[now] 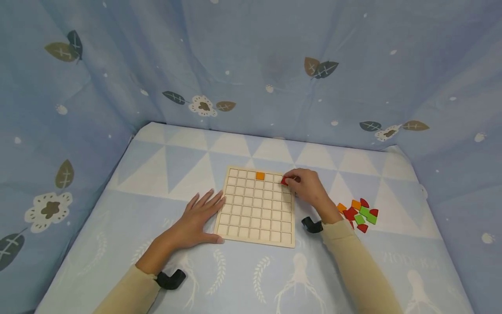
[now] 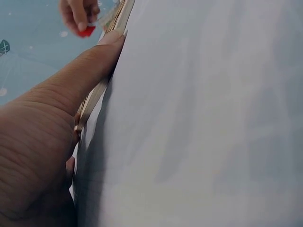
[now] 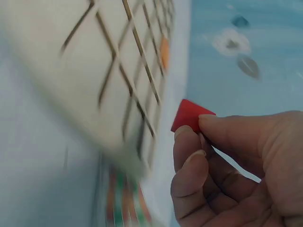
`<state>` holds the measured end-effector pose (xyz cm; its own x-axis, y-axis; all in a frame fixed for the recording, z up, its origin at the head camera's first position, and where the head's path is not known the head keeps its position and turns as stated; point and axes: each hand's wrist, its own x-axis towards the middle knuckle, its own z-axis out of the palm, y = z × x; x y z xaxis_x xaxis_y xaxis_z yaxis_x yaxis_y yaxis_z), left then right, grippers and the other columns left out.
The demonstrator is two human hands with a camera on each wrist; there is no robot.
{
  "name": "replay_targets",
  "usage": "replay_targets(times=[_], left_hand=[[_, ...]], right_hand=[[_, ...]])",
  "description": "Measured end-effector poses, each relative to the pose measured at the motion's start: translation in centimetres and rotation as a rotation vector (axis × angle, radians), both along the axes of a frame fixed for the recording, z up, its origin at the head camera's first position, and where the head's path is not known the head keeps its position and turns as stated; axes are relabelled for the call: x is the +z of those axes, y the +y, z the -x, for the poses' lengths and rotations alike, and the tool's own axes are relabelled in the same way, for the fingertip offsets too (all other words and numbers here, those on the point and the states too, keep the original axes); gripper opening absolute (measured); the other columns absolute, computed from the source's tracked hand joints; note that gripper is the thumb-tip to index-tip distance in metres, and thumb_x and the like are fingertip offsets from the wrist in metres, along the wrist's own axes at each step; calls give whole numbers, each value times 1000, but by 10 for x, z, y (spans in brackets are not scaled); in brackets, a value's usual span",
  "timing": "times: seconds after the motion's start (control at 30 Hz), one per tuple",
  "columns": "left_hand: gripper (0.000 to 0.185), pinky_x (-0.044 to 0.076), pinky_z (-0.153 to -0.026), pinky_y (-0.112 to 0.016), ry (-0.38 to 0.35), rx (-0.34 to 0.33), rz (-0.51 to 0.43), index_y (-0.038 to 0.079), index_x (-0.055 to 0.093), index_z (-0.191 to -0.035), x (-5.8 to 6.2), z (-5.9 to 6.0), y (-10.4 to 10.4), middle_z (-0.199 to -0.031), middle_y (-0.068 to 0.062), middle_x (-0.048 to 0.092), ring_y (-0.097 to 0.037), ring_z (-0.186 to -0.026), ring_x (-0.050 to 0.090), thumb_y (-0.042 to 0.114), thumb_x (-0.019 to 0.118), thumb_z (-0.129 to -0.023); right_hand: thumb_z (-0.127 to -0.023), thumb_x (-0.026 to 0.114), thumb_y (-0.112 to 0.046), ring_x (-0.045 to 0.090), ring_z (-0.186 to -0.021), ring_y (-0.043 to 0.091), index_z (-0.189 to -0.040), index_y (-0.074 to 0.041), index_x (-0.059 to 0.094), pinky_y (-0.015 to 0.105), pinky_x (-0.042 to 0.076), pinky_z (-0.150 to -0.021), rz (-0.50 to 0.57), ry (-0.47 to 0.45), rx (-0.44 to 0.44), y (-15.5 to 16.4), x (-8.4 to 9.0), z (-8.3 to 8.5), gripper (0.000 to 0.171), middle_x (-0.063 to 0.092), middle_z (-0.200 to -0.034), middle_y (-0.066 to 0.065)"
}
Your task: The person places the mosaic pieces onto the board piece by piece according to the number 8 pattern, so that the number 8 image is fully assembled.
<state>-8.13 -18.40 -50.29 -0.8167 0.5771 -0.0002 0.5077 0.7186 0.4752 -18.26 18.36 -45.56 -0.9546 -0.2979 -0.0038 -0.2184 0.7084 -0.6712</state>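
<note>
A square wooden board (image 1: 256,207) with a grid of shallow cells lies flat on the cloth. One orange tile (image 1: 260,175) fills a cell in its far row. My right hand (image 1: 307,187) pinches a small flat red tile (image 3: 191,115) between thumb and fingertips, over the board's far right corner. At the board's left side rests my left hand (image 1: 198,221), its fingers spread along the edge and its thumb by the near left corner. In the left wrist view, the left thumb (image 2: 80,75) lies along the board's edge.
A loose pile of red, orange and green tiles (image 1: 360,219) sits right of the board, close to the right forearm. Black wrist straps (image 1: 171,279) show at both sleeves. Blue patterned curtains (image 1: 255,65) enclose the table's back and sides.
</note>
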Motion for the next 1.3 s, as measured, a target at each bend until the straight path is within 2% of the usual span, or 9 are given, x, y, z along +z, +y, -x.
replay_targets(times=[0.2, 0.37, 0.5, 0.73, 0.97, 1.1, 1.3], left_hand=[[109, -4, -114, -55, -14, -7, -11, 17, 17, -156, 0, 0, 4, -162, 0, 9, -28, -148, 1, 65, 70, -74], [110, -3, -114, -55, -15, 2, 1, 17, 17, -156, 1, -2, 4, -162, 0, 9, -28, -148, 1, 66, 71, -73], [110, -3, -114, -55, -4, 2, 10, 17, 18, -156, 2, -2, 4, -162, -1, 10, -28, -148, 2, 66, 70, -73], [109, -3, -114, -54, -20, 18, 20, 17, 17, -156, 4, -3, 3, -162, 1, 8, -28, -148, 0, 68, 69, -74], [109, -3, -114, -54, -30, 30, 6, 17, 18, -156, 5, -4, 3, -162, 1, 9, -27, -148, 0, 67, 70, -74], [109, -3, -114, -54, -26, 24, 5, 17, 17, -156, 3, -3, 3, -162, 1, 9, -27, -148, 0, 67, 69, -74], [109, -3, -114, -55, 0, 15, 15, 16, 18, -156, 3, -1, 1, -162, 0, 8, -28, -148, 1, 69, 68, -74]], right_hand=[[-95, 62, -17, 59, -83, 16, -100, -14, 72, 33, 50, -73, -9, -15, 28, -31, -14, 20, 12, 69, -97, -1], [-95, 61, -15, 60, -90, 18, -101, -12, 74, 35, 50, -78, -54, 4, 70, -41, -16, 27, 14, 68, -102, 3], [-95, 61, -16, 60, -94, 20, -100, -11, 74, 36, 50, -80, -75, 9, 60, -45, -16, 26, 14, 67, -103, 4], [-95, 63, -16, 57, -77, 16, -91, -12, 72, 32, 49, -68, -81, 52, 21, -55, -16, 22, 11, 66, -89, 0], [-96, 59, -14, 54, -82, 16, -90, -11, 71, 31, 49, -69, -97, 55, -4, -59, -17, 16, 14, 59, -94, 1], [-96, 59, -15, 57, -84, 18, -98, -8, 72, 33, 50, -72, -77, 71, 16, -49, -9, 9, 15, 62, -99, 3], [-99, 54, -19, 60, -84, 19, -116, -9, 67, 36, 52, -71, -23, 34, 11, -12, 20, -1, 24, 66, -108, 4]])
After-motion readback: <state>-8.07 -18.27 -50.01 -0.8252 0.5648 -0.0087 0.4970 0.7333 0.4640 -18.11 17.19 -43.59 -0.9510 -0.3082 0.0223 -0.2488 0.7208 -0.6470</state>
